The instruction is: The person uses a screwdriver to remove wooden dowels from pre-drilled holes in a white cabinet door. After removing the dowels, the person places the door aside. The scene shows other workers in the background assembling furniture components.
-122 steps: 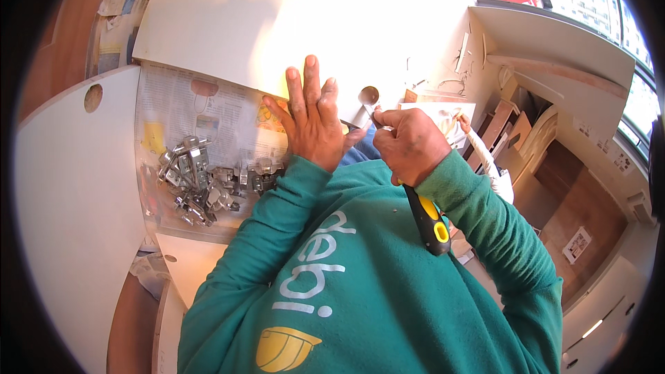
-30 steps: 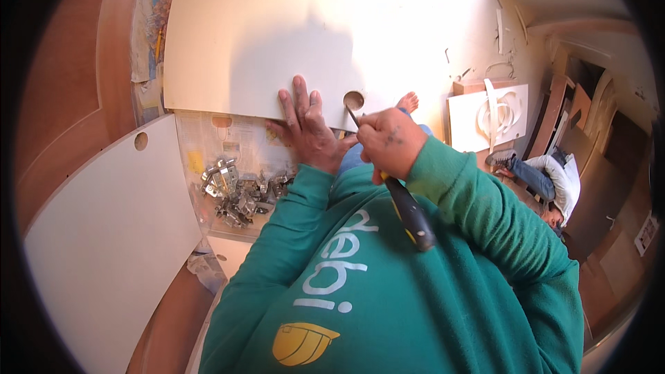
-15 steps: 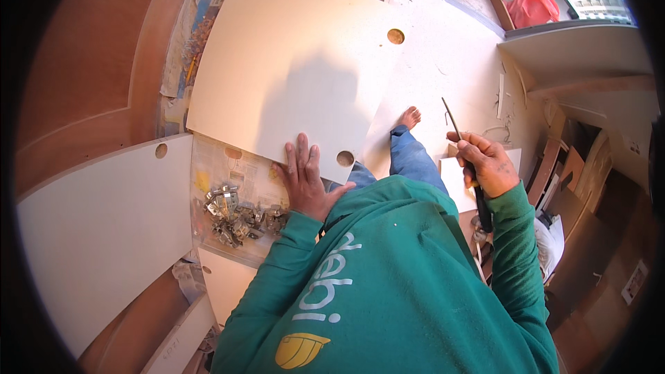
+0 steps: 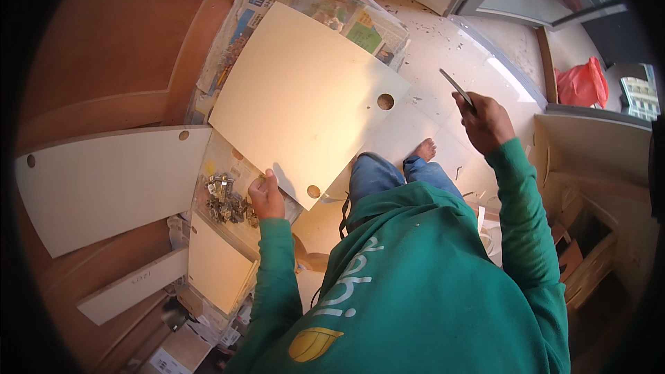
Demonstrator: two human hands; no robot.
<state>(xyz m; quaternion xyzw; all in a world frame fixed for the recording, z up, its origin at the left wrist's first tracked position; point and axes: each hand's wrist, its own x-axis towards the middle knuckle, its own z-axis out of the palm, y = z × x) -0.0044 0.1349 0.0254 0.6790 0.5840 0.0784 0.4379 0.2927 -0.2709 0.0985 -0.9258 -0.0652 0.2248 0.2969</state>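
A pale cabinet door panel (image 4: 298,90) lies in front of me on a newspaper-covered surface. Two round hinge holes show along its right side, one of them at the near corner. My left hand (image 4: 267,196) is closed on the panel's near left edge, thumb uppermost, fingers partly hidden. Raised off to the right of the panel, my right hand (image 4: 489,125) grips a screwdriver (image 4: 454,84). Its thin metal shaft points up and to the left, while the fist hides the handle. A pile of metal hinges (image 4: 227,199) sits just left of my left hand.
Another white panel (image 4: 114,183) with round holes stands at the left, above a narrow board (image 4: 135,285) and a smaller panel (image 4: 215,263). Newspaper (image 4: 332,0) extends past the far edge. A red plastic bag (image 4: 583,84) lies far right. My bare foot (image 4: 426,149) is on the floor.
My left hand has gone from lying flat with spread fingers to gripping the panel's edge. The panel appears shifted and turned. My right hand has risen with the screwdriver, and my view has swung.
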